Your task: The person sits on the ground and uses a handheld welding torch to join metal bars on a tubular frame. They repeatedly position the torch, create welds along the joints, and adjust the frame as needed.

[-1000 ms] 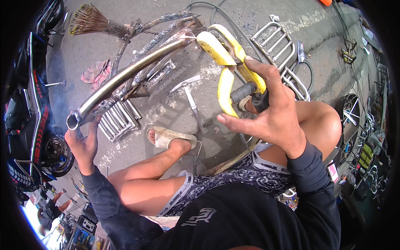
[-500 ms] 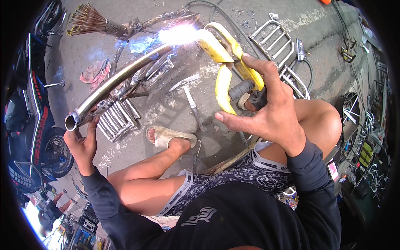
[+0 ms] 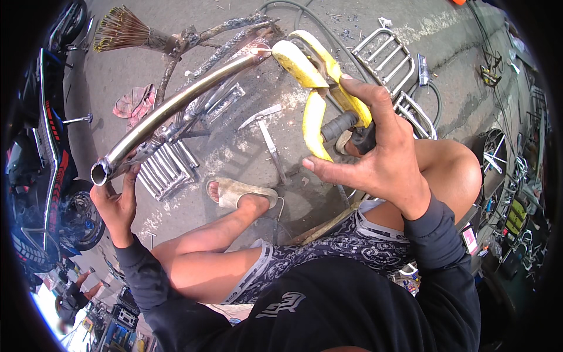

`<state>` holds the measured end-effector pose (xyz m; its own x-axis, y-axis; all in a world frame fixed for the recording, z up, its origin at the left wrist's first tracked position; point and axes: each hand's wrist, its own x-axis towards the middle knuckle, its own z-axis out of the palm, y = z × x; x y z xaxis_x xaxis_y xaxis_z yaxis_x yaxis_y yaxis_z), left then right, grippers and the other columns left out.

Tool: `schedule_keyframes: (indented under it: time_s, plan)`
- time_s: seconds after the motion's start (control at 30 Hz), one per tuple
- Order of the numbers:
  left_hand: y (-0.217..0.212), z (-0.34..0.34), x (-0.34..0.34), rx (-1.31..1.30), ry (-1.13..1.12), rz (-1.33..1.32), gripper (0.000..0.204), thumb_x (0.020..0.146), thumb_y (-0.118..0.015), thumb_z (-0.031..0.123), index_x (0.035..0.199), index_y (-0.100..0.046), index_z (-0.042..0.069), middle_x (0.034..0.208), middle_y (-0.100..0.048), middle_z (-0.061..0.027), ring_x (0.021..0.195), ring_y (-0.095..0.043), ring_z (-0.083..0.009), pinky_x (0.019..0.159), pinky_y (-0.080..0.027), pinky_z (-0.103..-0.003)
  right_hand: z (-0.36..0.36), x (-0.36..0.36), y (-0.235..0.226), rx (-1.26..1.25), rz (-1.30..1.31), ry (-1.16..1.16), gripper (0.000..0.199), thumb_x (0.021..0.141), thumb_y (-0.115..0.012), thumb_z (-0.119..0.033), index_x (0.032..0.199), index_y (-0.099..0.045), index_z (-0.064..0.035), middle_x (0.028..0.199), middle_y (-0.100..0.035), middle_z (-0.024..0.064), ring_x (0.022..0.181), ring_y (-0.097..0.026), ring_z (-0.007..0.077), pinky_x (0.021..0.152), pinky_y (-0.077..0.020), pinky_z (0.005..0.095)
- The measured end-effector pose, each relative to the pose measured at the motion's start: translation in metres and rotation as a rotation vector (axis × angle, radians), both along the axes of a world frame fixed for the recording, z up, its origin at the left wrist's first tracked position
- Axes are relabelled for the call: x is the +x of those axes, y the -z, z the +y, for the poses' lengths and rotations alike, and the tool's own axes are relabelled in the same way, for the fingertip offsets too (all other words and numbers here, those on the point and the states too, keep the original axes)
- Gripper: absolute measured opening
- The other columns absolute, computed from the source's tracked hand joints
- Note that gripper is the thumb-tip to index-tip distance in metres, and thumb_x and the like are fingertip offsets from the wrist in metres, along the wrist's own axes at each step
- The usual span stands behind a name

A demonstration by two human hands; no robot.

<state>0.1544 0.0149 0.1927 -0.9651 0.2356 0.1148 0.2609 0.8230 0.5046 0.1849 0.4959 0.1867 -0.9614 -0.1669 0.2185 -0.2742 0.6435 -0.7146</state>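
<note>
My left hand (image 3: 117, 205) is closed around the near end of a curved shiny metal tube (image 3: 176, 107), whose open mouth shows above my fingers. The tube slants up and away to the right. My right hand (image 3: 387, 161) grips a yellow welding electrode holder (image 3: 297, 66) with a dark ribbed part; index finger and thumb show, the other fingers are mostly hidden. The holder's tip is close to the tube's far end, which glows faintly pink; whether they touch I cannot tell. Below the tube, a slatted metal frame (image 3: 167, 170) lies on the ground.
A chipping hammer (image 3: 270, 141) lies between my feet. Rusty rods carry a bundle of welding electrodes (image 3: 123, 34) at the far left, near a reddish rag (image 3: 135, 102). Metal racks (image 3: 384, 61) and cables lie at right. A motorcycle (image 3: 50, 152) stands on the left.
The bright welding arc and its bluish smoke at the tube's far end have gone, leaving a faint glow. Both hands, the tube and the holder stay almost where they were.
</note>
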Motion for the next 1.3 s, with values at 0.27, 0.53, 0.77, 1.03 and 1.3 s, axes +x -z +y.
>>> schedule_keyframes:
  time_s: [0.27, 0.53, 0.77, 1.03, 1.3]
  plan:
    - [0.0020, 0.0022, 0.0005, 0.060, -0.044, -0.012, 0.032, 0.099, -0.078, -0.004, 0.130, -0.072, -0.005, 0.120, -0.080, -0.0124, 0.116, -0.074, -0.0203, 0.109, -0.052, -0.037, -0.0017, 0.0002, -0.0011, -0.029, -0.021, 0.012, 0.103, 0.064, -0.106, -0.035, 0.147, -0.055, 0.0009, 0.123, -0.073, 0.0139, 0.093, -0.076, 0.0187, 0.073, -0.0637, 0.0304]
    - [0.0028, -0.0011, 0.0004, 0.034, -0.018, -0.001, 0.032, 0.099, -0.078, -0.004, 0.131, -0.071, -0.005, 0.122, -0.080, -0.0131, 0.117, -0.074, -0.0212, 0.109, -0.052, -0.038, -0.0029, 0.0014, -0.0003, -0.029, -0.055, 0.013, 0.103, 0.065, -0.106, -0.034, 0.148, -0.055, -0.0012, 0.125, -0.074, 0.0131, 0.096, -0.075, 0.0184, 0.073, -0.0646, 0.0310]
    - [0.0034, -0.0031, 0.0003, 0.062, -0.008, -0.013, 0.032, 0.100, -0.077, -0.005, 0.131, -0.070, -0.006, 0.122, -0.080, -0.0134, 0.118, -0.074, -0.0214, 0.110, -0.052, -0.038, -0.0024, 0.0015, 0.0006, -0.042, -0.047, 0.001, 0.103, 0.065, -0.106, -0.034, 0.148, -0.055, -0.0013, 0.127, -0.074, 0.0139, 0.101, -0.076, 0.0206, 0.076, -0.0648, 0.0315]
    - [0.0012, -0.0008, -0.0003, 0.047, -0.012, -0.035, 0.030, 0.101, -0.077, -0.003, 0.130, -0.071, -0.006, 0.122, -0.079, -0.0137, 0.119, -0.073, -0.0215, 0.110, -0.052, -0.037, -0.0007, -0.0006, 0.0035, -0.057, 0.031, -0.012, 0.106, 0.063, -0.107, -0.035, 0.147, -0.055, 0.0028, 0.128, -0.073, 0.0212, 0.115, -0.076, 0.0284, 0.098, -0.0604, 0.0378]
    - [0.0014, -0.0014, 0.0001, 0.046, -0.031, -0.038, 0.030, 0.101, -0.076, -0.003, 0.130, -0.071, -0.006, 0.123, -0.079, -0.0135, 0.119, -0.073, -0.0214, 0.111, -0.052, -0.038, -0.0019, 0.0017, 0.0029, -0.035, -0.027, -0.014, 0.104, 0.064, -0.106, -0.034, 0.148, -0.055, 0.0014, 0.128, -0.074, 0.0167, 0.108, -0.077, 0.0248, 0.089, -0.0625, 0.0360]
